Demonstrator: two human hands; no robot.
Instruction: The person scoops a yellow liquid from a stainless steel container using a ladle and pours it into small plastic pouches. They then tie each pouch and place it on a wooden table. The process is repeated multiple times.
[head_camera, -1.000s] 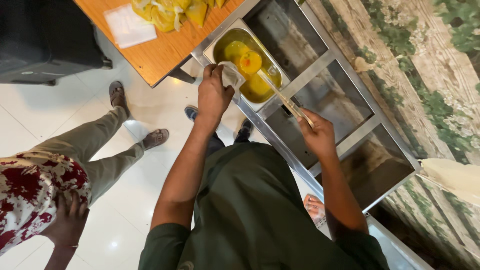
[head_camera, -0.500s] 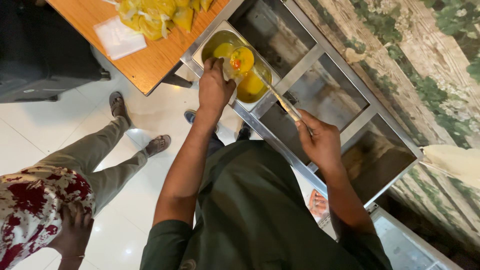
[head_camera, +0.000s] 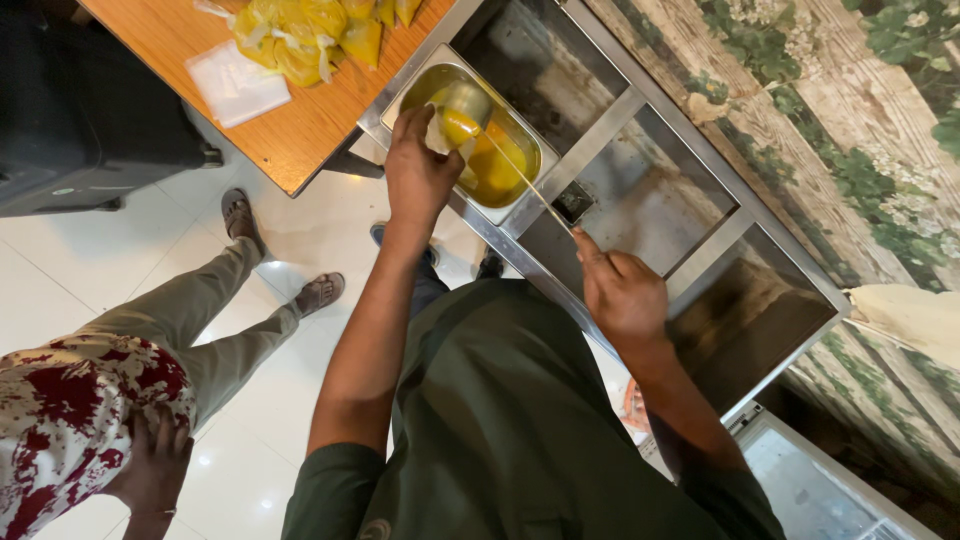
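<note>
My left hand (head_camera: 420, 170) grips a small clear plastic bag (head_camera: 440, 135) over the near edge of a steel pan (head_camera: 400, 95) that holds yellow liquid (head_camera: 510, 165). My right hand (head_camera: 622, 290) is closed on the end of a long thin ladle handle (head_camera: 530, 185). The ladle's round bowl (head_camera: 466, 100) sits tilted just above the bag, with yellow liquid at its lip. The pan rests in the leftmost opening of a steel counter frame (head_camera: 600, 140).
The frame's other openings (head_camera: 650, 215) hold no pans. A wooden table (head_camera: 300, 135) at the upper left carries several filled yellow bags (head_camera: 300, 30) and a flat stack of clear bags (head_camera: 235, 85). Another person in a patterned top (head_camera: 70, 420) and sandals stands at left on white floor tiles.
The ladle has risen from the yellow liquid and its bowl now tips over the bag in my left hand. My right hand has dropped lower along the frame.
</note>
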